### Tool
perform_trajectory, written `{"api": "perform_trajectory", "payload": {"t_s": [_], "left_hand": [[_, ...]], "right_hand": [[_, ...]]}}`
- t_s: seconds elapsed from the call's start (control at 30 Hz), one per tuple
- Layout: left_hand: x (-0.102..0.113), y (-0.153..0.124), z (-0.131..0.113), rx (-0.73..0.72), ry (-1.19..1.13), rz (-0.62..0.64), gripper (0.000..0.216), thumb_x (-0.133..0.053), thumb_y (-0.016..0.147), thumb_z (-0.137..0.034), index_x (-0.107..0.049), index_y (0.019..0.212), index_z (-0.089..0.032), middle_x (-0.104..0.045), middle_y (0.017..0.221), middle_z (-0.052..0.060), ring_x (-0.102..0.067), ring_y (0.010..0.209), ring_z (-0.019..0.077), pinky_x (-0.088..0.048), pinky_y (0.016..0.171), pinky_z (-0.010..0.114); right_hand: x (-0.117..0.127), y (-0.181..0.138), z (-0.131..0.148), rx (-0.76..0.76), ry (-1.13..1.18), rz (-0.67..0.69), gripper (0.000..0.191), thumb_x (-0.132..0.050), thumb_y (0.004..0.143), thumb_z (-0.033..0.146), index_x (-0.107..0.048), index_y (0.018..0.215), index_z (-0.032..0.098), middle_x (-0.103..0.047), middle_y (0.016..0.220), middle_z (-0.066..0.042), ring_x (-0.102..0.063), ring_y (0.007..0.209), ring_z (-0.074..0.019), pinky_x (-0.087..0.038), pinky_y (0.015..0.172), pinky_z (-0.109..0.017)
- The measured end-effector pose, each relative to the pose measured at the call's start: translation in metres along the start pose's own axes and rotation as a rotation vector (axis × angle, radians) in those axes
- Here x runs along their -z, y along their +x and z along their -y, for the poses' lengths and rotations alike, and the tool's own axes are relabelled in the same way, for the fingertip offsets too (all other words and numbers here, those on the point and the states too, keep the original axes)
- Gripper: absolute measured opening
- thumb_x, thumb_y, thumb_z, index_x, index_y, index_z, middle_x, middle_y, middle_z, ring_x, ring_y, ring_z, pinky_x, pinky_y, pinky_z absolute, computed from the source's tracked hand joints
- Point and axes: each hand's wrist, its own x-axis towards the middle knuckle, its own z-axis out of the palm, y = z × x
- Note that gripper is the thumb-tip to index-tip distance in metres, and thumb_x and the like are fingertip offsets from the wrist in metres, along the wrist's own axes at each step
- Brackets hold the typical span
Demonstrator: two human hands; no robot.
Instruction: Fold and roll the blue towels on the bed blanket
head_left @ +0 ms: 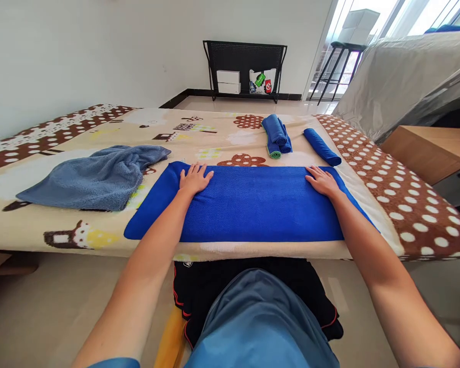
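Observation:
A bright blue towel lies spread out in front of me, its long side along the near edge of the bed. My left hand rests flat on its far left part, fingers spread. Near the far right corner my right hand presses on the same towel, fingers stretched out, palm down. To the left lies a crumpled grey-blue towel. Beyond the spread towel are several rolled blue towels in a small pile, one with a green edge. A single rolled blue towel lies farther right.
A cream and brown patterned blanket covers the bed. Against the wall stands a black rack holding white boxes. On the right are a wooden cabinet, a plastic-covered bulky item and a dark stool.

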Motion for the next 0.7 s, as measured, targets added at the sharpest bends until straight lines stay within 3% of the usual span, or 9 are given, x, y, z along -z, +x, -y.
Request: {"api": "perform_trajectory", "payload": {"t_s": [0.23, 0.4, 0.53, 0.6, 0.7], "left_hand": [[0.007, 0.004, 0.077, 0.174, 0.044, -0.031, 0.085, -0.014, 0.093, -0.071, -0.019, 0.161, -0.021, -0.013, 0.169, 0.007, -0.012, 0.156, 0.0281, -0.008, 0.123, 0.062], [0.014, 0.004, 0.101, 0.238, 0.076, 0.004, 0.086, -0.014, 0.093, -0.070, -0.019, 0.161, -0.018, -0.013, 0.169, 0.008, -0.014, 0.155, 0.0303, -0.010, 0.123, 0.061], [0.026, -0.001, 0.078, 0.254, 0.123, -0.013, 0.076, -0.018, 0.097, -0.059, -0.026, 0.159, -0.015, -0.021, 0.167, 0.013, -0.011, 0.156, 0.0340, 0.004, 0.120, 0.069], [0.031, -0.007, 0.048, 0.167, 0.115, -0.033, 0.070, -0.020, 0.099, -0.049, -0.028, 0.158, -0.014, -0.023, 0.166, 0.015, -0.011, 0.156, 0.0349, 0.005, 0.118, 0.071], [0.031, -0.018, -0.020, -0.032, 0.054, -0.018, 0.067, -0.022, 0.100, -0.046, -0.026, 0.159, -0.016, -0.021, 0.167, 0.013, -0.016, 0.155, 0.0320, -0.005, 0.121, 0.067]], "right_hand": [[0.007, -0.013, -0.051, -0.151, -0.014, -0.014, 0.067, -0.025, 0.101, 0.058, -0.034, 0.158, 0.025, -0.025, 0.165, -0.005, -0.026, 0.152, -0.0250, -0.026, 0.123, -0.051], [0.016, -0.020, -0.064, -0.209, -0.028, -0.019, 0.063, -0.030, 0.100, 0.045, -0.038, 0.156, 0.018, -0.033, 0.161, -0.011, -0.034, 0.149, -0.0257, -0.032, 0.121, -0.048], [0.024, -0.024, -0.042, -0.238, -0.068, -0.073, 0.058, -0.034, 0.097, 0.034, -0.047, 0.148, 0.011, -0.037, 0.158, -0.018, -0.034, 0.148, -0.0331, -0.027, 0.119, -0.061], [0.027, -0.024, -0.015, -0.223, -0.088, -0.140, 0.055, -0.034, 0.096, 0.028, -0.049, 0.145, 0.007, -0.033, 0.159, -0.022, -0.029, 0.150, -0.0356, -0.022, 0.119, -0.064], [0.024, -0.022, 0.047, -0.089, -0.083, -0.197, 0.052, -0.031, 0.098, 0.025, -0.051, 0.143, 0.007, -0.035, 0.158, -0.022, -0.029, 0.150, -0.0324, -0.022, 0.121, -0.055]]}}
